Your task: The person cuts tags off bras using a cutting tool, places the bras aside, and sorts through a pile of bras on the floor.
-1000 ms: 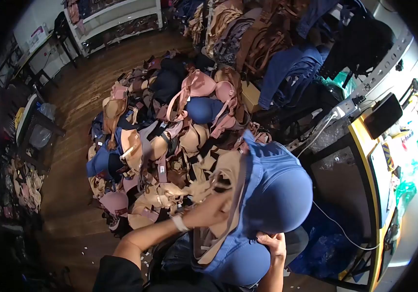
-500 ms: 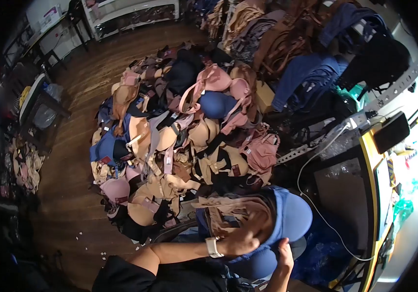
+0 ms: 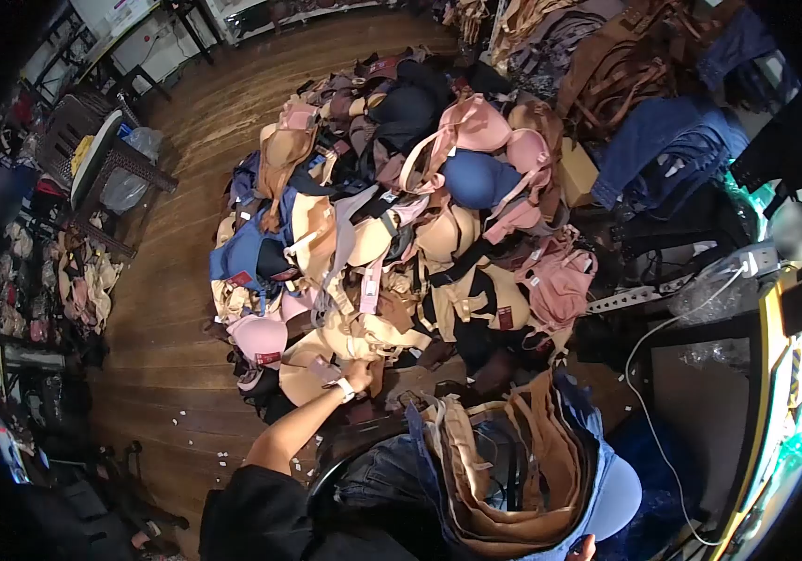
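Note:
My left hand, with a pale watch at the wrist, reaches into the floor pile. Its fingers are closed at the edge of a beige bra. At the bottom edge, only the fingertips of my right hand show, pressed against a nested stack of bras on my lap. The outermost is a blue bra, with several tan bras curved inside it. Most of the right hand is out of frame.
Around my left hand spreads a heap of bras, including a pink bra and a navy bra. A white cable hangs at right beside a yellow-edged table. A chair stands left on the wooden floor.
My left hand has left the stack and moved left to the beige bra in the pile. The stack sits lower, its inner tan layers more visible. The view has shifted left.

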Demonstrator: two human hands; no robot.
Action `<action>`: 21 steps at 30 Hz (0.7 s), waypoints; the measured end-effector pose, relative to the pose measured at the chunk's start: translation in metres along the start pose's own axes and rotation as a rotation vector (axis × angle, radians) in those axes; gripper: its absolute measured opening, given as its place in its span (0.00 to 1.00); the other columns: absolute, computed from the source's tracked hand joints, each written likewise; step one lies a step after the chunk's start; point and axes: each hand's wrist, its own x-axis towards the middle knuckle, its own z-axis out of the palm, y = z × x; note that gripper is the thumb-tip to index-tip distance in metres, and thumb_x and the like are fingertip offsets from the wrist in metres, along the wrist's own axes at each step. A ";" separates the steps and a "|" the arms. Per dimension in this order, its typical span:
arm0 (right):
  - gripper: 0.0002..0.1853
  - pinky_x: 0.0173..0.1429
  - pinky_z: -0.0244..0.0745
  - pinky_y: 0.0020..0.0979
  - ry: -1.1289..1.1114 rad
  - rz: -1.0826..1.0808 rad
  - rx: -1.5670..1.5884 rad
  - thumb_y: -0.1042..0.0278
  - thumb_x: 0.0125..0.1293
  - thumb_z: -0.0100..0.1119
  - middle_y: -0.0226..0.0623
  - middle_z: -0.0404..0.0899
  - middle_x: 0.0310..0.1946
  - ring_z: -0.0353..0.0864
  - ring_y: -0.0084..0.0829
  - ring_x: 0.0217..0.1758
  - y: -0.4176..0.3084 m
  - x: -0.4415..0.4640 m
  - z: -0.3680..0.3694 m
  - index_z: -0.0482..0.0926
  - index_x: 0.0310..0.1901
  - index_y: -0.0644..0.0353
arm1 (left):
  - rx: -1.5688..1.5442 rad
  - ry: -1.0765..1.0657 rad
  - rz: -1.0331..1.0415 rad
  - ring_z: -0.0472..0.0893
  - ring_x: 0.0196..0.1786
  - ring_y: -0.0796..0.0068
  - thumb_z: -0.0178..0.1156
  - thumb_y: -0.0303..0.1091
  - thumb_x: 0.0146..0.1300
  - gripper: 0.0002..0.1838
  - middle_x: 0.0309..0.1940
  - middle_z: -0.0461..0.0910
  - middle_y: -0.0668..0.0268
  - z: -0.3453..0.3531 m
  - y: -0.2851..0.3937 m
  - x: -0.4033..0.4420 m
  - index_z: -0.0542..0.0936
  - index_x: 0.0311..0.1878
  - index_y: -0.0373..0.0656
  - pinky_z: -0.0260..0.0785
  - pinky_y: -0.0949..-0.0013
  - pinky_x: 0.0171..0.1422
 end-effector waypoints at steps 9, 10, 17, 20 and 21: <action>0.31 0.59 0.54 0.39 -0.308 0.004 -0.236 0.41 0.61 0.44 0.40 0.60 0.54 0.59 0.36 0.56 0.024 -0.015 0.027 0.59 0.57 0.57 | 0.799 -0.054 -0.384 0.70 0.49 0.54 0.57 0.31 0.47 0.20 0.43 0.72 0.49 -0.116 -0.074 -0.049 0.73 0.46 0.36 0.65 0.56 0.52; 0.30 0.58 0.54 0.39 -0.330 0.014 -0.256 0.42 0.61 0.44 0.40 0.60 0.53 0.59 0.36 0.55 0.026 -0.016 0.031 0.59 0.57 0.57 | 0.838 -0.039 -0.382 0.70 0.50 0.54 0.57 0.31 0.47 0.21 0.44 0.71 0.50 -0.126 -0.077 -0.056 0.72 0.47 0.36 0.64 0.56 0.53; 0.25 0.52 0.55 0.36 -0.454 0.056 -0.342 0.46 0.62 0.46 0.35 0.61 0.46 0.59 0.32 0.48 0.041 -0.026 0.065 0.61 0.50 0.58 | 0.895 -0.392 -0.054 0.66 0.54 0.57 0.47 0.29 0.57 0.21 0.53 0.65 0.55 -0.133 -0.120 -0.069 0.68 0.55 0.36 0.61 0.58 0.57; 0.23 0.50 0.55 0.35 -0.451 0.045 -0.342 0.47 0.62 0.47 0.33 0.61 0.43 0.59 0.31 0.46 0.047 -0.033 0.077 0.61 0.48 0.58 | 0.992 -0.448 -0.105 0.62 0.61 0.54 0.53 0.34 0.55 0.26 0.61 0.60 0.57 -0.116 -0.133 -0.055 0.65 0.58 0.37 0.57 0.57 0.63; 0.22 0.49 0.55 0.35 -0.447 0.041 -0.341 0.48 0.62 0.47 0.33 0.61 0.42 0.59 0.30 0.45 0.048 -0.034 0.081 0.62 0.47 0.58 | 1.033 -0.477 -0.130 0.60 0.64 0.54 0.55 0.35 0.54 0.28 0.63 0.58 0.57 -0.113 -0.131 -0.050 0.65 0.59 0.38 0.55 0.56 0.64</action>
